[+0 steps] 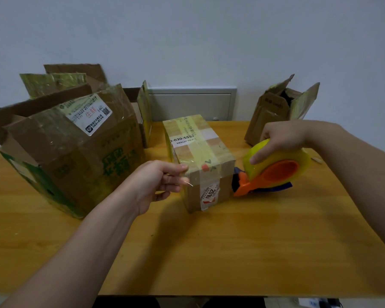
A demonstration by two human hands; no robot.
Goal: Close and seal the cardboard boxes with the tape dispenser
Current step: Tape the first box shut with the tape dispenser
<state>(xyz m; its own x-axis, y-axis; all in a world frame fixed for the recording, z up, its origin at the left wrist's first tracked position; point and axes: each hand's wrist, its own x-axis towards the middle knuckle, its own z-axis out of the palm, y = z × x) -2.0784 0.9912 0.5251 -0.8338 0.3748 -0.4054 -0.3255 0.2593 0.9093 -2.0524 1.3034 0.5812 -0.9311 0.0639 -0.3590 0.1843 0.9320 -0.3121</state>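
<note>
A small closed cardboard box (pixel 198 152) with yellowish tape along its top stands mid-table. My left hand (pixel 162 183) touches its near left corner, fingers curled and pinching a clear strip of tape there. My right hand (pixel 282 138) grips the yellow tape roll of an orange and blue tape dispenser (pixel 273 172), which sits just right of the box with its blade end near the box's right side.
A large open cardboard box (pixel 76 152) with green print fills the left of the wooden table (pixel 231 252). Another open box (pixel 278 110) stands at the back right. A smaller box (pixel 145 112) stands behind the large one, against the wall.
</note>
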